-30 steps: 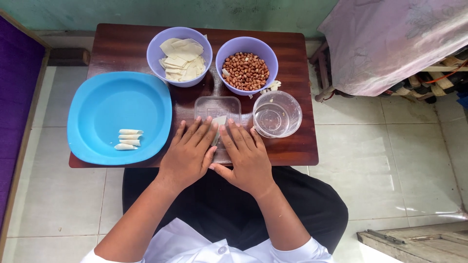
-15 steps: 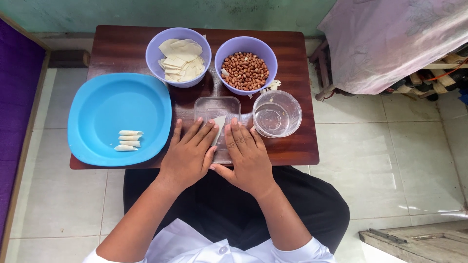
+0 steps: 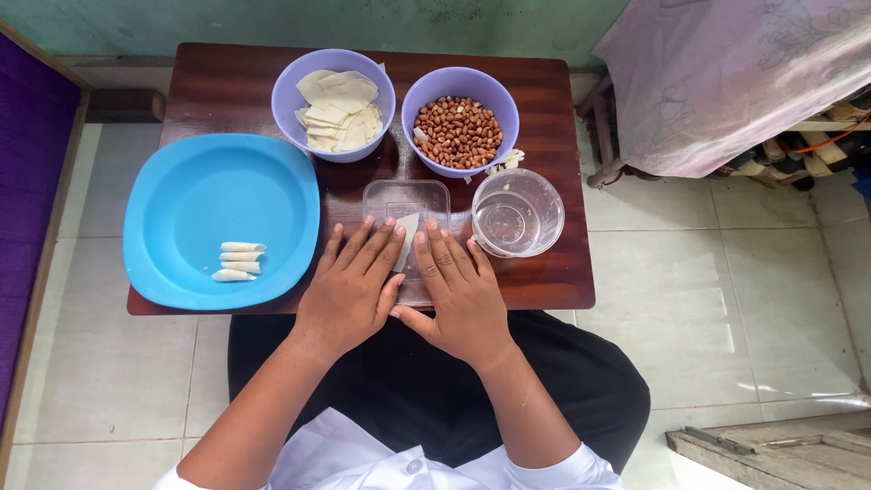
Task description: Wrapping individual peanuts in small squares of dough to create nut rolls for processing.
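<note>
Though unfilled, four rolls (image 3: 238, 260), two bowls (image 3: 334, 102).

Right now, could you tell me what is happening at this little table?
A seated person has both hands, left hand and right hand, flat on a clear plastic tray, pressing a pale wrapper piece between the fingers. On the blue plate lie four rolled pieces. Behind stand a bowl of wrappers, a bowl of peanuts and a clear cup.
</note>
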